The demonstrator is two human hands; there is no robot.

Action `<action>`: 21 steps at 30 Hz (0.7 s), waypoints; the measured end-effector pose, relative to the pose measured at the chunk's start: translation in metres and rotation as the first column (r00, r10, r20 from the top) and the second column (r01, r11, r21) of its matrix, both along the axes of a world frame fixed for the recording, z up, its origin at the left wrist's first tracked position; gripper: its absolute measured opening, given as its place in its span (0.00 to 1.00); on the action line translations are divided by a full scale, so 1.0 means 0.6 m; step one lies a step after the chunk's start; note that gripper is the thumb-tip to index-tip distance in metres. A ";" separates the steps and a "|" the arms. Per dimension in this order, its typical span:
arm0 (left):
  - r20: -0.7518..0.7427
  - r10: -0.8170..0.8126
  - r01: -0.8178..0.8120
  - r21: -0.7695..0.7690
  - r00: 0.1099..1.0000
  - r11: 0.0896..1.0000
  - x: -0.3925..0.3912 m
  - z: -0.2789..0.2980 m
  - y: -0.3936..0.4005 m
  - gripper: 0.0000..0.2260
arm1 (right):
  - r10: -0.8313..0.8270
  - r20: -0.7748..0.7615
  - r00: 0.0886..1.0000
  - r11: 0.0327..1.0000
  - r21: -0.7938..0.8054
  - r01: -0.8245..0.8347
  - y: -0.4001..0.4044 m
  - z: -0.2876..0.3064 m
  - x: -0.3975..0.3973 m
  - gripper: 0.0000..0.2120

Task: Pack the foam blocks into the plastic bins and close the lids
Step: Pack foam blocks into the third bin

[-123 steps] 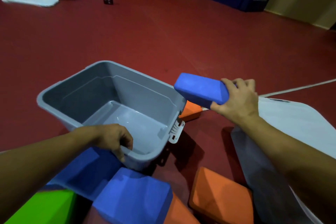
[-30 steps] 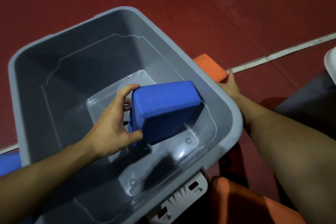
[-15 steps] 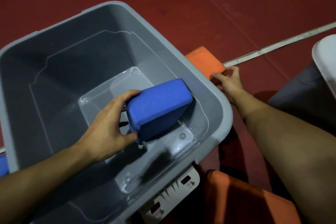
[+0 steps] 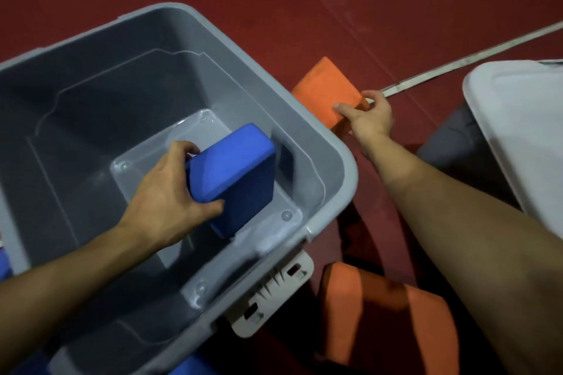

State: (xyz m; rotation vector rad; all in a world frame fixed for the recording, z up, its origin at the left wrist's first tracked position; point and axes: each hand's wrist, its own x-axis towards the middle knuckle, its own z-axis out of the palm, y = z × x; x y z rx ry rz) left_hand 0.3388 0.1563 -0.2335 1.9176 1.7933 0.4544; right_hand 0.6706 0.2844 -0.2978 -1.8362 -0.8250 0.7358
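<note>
Blue foam block (image 4: pixel 233 175), gripped by the left hand (image 4: pixel 166 192), is going into the otherwise empty grey bin (image 4: pixel 341 158); the right hand (image 4: pixel 370 117) grasps an orange block (image 4: pixel 329 91) outside at upper right; lids not yet closed.

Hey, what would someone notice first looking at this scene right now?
Probably the big grey bin filling the left of the view, with the left hand holding a blue foam block down inside it. Just outside its right wall, the right hand grips an orange foam block on the red floor.

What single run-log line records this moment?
left hand: holds blue block inside grey bin | right hand: grips orange block on floor | lid: off
</note>
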 end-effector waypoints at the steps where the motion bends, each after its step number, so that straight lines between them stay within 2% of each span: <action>1: -0.046 0.012 -0.013 -0.024 0.999 1.000 -0.003 0.001 -0.007 0.38 | -0.005 0.066 0.998 1.000 0.025 0.004 -0.015 0.010 -0.001 0.29; 5: -0.250 0.017 -0.007 0.042 0.968 0.999 -0.020 0.019 -0.038 0.34 | -0.058 0.275 0.960 0.978 0.210 -0.001 -0.074 0.064 0.001 0.32; 8: -0.332 0.020 0.011 0.092 0.943 0.996 -0.037 0.039 -0.057 0.31 | -0.083 0.380 0.921 0.941 0.334 -0.053 -0.109 0.112 -0.008 0.33; 11: -0.323 0.045 0.002 0.144 0.945 0.990 -0.057 0.068 -0.085 0.29 | -0.097 0.478 0.873 0.906 0.406 -0.122 -0.142 0.172 -0.018 0.32; 15: -0.268 0.080 -0.036 0.167 0.960 0.985 -0.072 0.102 -0.104 0.32 | -0.067 0.629 0.774 0.883 0.398 -0.247 -0.181 0.239 -0.045 0.32; 19: -0.226 0.114 -0.071 0.191 0.967 0.979 -0.087 0.115 -0.119 0.34 | -0.091 0.740 0.666 0.779 0.470 -0.416 -0.209 0.318 -0.080 0.30; 21: -0.234 0.121 -0.078 0.183 0.965 0.980 -0.097 0.107 -0.120 0.34 | -0.094 0.756 0.648 0.717 0.503 -0.482 -0.210 0.352 -0.107 0.30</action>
